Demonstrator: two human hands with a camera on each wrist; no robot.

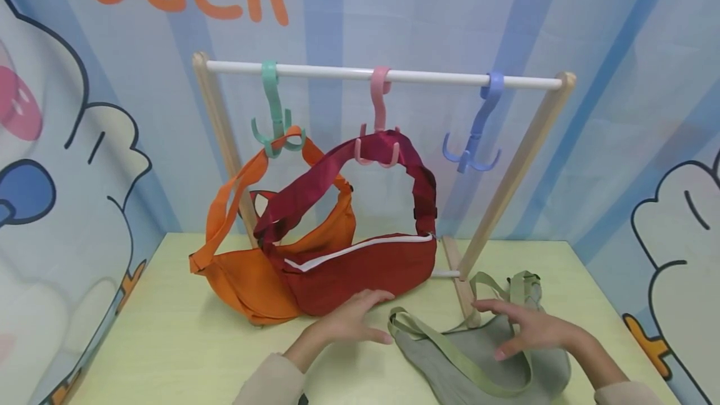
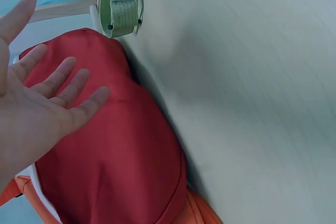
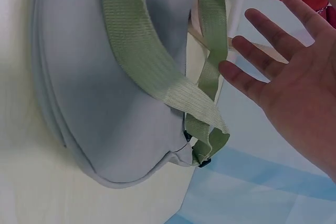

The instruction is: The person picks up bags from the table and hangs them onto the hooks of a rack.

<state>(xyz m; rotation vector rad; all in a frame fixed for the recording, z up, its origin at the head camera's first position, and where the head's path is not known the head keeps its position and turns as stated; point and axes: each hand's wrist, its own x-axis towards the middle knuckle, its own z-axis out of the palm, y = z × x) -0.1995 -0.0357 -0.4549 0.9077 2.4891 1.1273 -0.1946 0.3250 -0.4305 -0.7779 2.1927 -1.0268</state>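
Note:
A grey-green sling bag (image 1: 439, 355) with a light green strap (image 1: 472, 370) lies on the table at the front right. Over it hovers my right hand (image 1: 531, 330), fingers spread and nothing in its grasp. My left hand (image 1: 351, 320) is held out in front of a dark red bag (image 1: 365, 270), its fingers extended and holding nothing. By its magenta strap (image 1: 315, 183) the red bag hangs on a pink hook (image 1: 379, 105). Behind and left of it, an orange bag (image 1: 247, 280) hangs from a green hook (image 1: 274, 108); part of it is hidden by the red one.
A rack with a white rod (image 1: 337, 72) and wooden legs (image 1: 517, 174) stands at the back of the pale yellow table (image 1: 146, 330). On the rod's right side a blue hook (image 1: 475, 130) holds no bag. Printed curtains (image 1: 405, 11) surround the table.

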